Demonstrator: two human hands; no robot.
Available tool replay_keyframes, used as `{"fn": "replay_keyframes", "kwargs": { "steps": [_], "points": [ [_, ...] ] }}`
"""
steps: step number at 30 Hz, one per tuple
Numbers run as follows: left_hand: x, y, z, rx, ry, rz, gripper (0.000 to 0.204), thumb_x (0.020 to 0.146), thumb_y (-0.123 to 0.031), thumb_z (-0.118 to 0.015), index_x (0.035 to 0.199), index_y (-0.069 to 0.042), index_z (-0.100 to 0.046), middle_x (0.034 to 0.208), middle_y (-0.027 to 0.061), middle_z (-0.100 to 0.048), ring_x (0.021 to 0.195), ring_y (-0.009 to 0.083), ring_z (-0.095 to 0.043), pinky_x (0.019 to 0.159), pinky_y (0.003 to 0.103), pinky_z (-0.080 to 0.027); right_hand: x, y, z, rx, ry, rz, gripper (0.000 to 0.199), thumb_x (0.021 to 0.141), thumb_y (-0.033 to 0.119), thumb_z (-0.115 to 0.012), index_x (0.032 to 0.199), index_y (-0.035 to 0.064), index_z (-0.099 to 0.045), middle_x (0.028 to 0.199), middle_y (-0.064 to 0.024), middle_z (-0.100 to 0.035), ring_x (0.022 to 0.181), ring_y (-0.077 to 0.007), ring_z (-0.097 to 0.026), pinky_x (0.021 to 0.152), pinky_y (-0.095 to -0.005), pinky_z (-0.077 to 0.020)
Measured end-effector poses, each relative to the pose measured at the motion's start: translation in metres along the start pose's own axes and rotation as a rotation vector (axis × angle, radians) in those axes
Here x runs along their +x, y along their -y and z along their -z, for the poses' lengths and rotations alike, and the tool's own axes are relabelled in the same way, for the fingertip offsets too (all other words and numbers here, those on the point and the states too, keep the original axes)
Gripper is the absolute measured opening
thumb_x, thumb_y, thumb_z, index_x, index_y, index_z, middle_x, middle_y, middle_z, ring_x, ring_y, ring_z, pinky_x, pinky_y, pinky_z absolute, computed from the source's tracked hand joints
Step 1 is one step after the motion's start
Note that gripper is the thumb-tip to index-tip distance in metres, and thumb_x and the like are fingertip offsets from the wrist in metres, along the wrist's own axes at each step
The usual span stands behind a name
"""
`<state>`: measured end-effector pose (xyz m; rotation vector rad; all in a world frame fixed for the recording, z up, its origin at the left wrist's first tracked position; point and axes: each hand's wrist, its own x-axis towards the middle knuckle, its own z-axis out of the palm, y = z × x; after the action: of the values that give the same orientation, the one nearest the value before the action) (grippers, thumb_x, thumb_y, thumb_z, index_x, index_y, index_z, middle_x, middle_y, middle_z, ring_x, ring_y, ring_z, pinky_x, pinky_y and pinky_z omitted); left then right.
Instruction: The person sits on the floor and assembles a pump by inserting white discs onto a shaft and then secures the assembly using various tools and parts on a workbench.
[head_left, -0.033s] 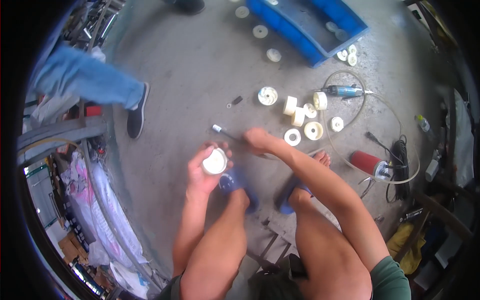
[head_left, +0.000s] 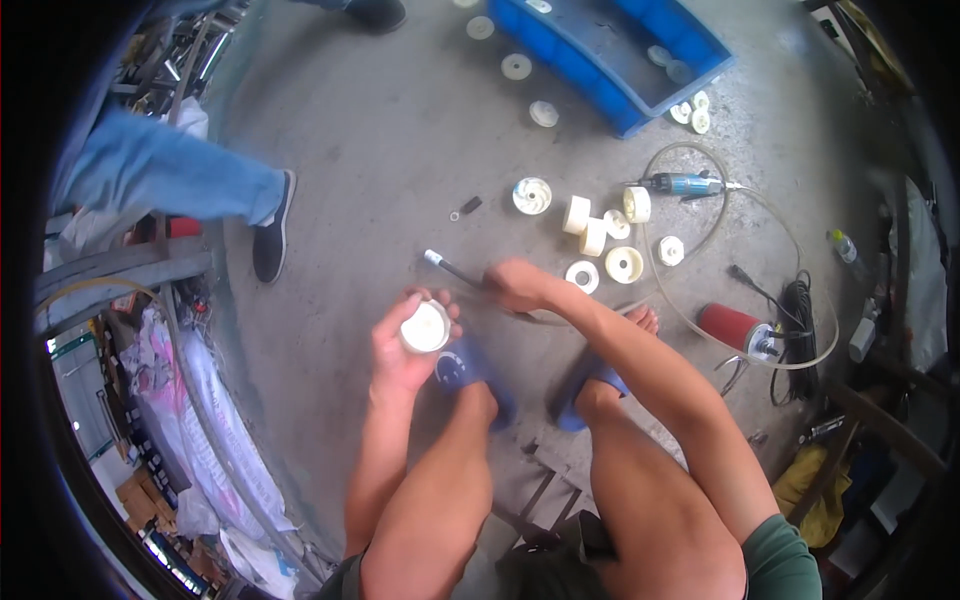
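My left hand (head_left: pixel 401 345) is closed around a white round plastic part (head_left: pixel 425 328), its pale flat face turned up. To its right, my right hand (head_left: pixel 522 286) is closed on a dark thin rod with a white cylindrical tip (head_left: pixel 433 257), which points away to the left. The fingers of that hand are partly hidden, and the rod's exact kind cannot be told. Beyond both hands, several cream-white round parts lie on the floor, among them a ring (head_left: pixel 624 265), a flat disc (head_left: pixel 582 277) and a finned wheel (head_left: pixel 532 196).
A blue crate (head_left: pixel 560 60) stands at the far right with discs around it. An air tool (head_left: pixel 686 184) with a looping clear hose, a red cylinder (head_left: pixel 728 328) and coiled black cable (head_left: pixel 798 315) lie right. Another person's shoe (head_left: pixel 270 250) is at left.
Both hands keep their holds. My right hand has shifted very slightly to the left, and the whole view has moved a little.
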<state>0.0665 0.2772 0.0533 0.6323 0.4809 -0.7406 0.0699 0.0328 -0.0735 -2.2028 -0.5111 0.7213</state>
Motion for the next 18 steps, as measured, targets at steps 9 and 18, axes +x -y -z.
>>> {"fn": "replay_keyframes", "kwargs": {
  "steps": [9, 18],
  "points": [
    [0.045, 0.011, -0.078, 0.261, 0.049, 0.015, 0.018, 0.095, -0.026, -0.065, 0.103, -0.010, -0.065, 0.102, 0.0094, -0.068, 0.100, 0.0282, -0.066, 0.085, 0.046, -0.056, -0.119, 0.107, 0.150, 1.602, -0.901, 0.215, 0.028, 0.093, 0.028, -0.060, 0.075, 0.0144, -0.043, 0.063, 0.0045, -0.032, 0.052, -0.0089, -0.030, 0.048, -0.0281, -0.0237],
    [0.050, 0.035, -0.143, 0.134, 0.139, 0.033, 0.017, 0.098, -0.028, -0.060, 0.099, -0.011, -0.061, 0.114, 0.0114, -0.065, 0.099, 0.0291, -0.066, 0.091, 0.050, -0.055, -0.104, 0.126, 0.159, 1.905, -0.943, 0.433, 0.052, 0.112, 0.048, -0.040, 0.069, 0.0177, -0.034, 0.054, 0.0056, -0.020, 0.048, -0.0113, -0.019, 0.045, -0.0302, -0.0194]
  ]
}}
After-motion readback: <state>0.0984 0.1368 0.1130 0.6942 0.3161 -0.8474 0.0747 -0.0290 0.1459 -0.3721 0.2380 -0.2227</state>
